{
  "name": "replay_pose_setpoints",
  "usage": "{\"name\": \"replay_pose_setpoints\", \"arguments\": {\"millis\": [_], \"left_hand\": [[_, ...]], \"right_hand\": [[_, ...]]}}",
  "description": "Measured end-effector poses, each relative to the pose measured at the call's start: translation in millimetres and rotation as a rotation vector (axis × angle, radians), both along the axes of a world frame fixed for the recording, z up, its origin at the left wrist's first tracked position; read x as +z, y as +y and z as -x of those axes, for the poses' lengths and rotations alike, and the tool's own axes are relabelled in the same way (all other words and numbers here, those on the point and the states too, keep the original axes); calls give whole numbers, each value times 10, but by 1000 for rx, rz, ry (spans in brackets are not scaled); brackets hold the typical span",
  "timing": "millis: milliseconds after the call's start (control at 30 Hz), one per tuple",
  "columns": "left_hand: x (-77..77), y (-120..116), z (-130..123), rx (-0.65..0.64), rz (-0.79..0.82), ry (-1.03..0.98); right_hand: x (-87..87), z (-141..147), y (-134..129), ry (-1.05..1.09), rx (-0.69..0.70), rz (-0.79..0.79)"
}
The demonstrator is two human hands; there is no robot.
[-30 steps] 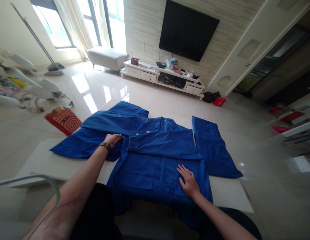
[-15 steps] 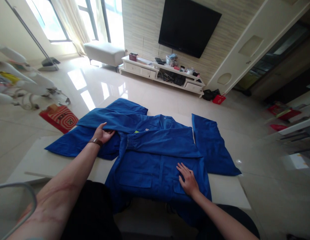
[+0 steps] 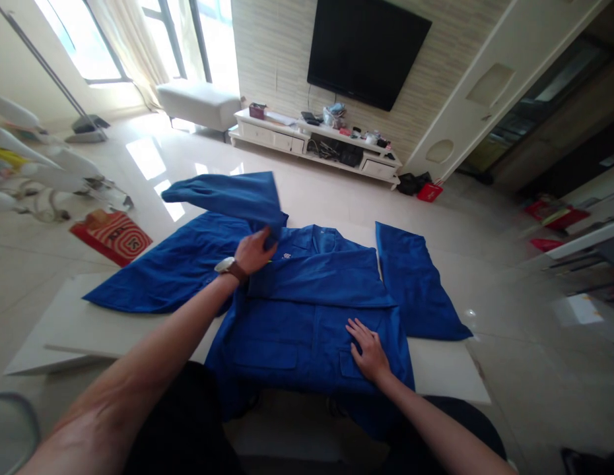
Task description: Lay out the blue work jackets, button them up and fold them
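White tabletop (image 3: 450,373) carries a blue work jacket (image 3: 287,326), spread front-up. One sleeve (image 3: 327,277) lies across its front; the other sleeve (image 3: 228,191) is raised at upper left. From where I stand, the person's left hand (image 3: 255,254) pinches that raised sleeve's near end; whether it is the cuff I cannot tell. The right hand (image 3: 369,349) rests palm-down, fingers slightly spread, beside a pocket flap (image 3: 347,365). Steady pressure there should keep the front smooth; drawing the raised sleeve taut would limit creases.
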State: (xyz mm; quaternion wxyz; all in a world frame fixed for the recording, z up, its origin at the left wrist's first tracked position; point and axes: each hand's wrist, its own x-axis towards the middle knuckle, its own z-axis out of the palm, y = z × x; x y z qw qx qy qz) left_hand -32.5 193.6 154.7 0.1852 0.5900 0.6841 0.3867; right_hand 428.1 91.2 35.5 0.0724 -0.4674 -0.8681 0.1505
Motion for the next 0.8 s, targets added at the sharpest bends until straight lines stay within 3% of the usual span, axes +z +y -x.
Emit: {"name": "replay_pose_setpoints", "arguments": {"millis": [100,167,233,300,433,533,633,800], "left_hand": [[-258,-333,-443,-497,138,433],[-451,-534,-539,-601,147,548],[-597,-673,-489,-511,116,582],[-677,-736,-357,-307,84,571],[-702,-686,-86,40,141,481],[-700,-604,51,69,222,406],[-691,-559,128,31,204,419],[-574,-562,161,91,206,442]], "right_hand": [[2,-5,-5,9,-2,-2],[-7,-12,-4,18,-3,-6],[-16,-17,-3,20,-14,-11],[-19,-18,-4,14,-30,-16],[-18,-14,-6,8,-43,-20],[-48,-28,0,24,-47,-17],[-109,-55,0,48,-83,-38],[-97,-35,-33,-15,-61,-137]]}}
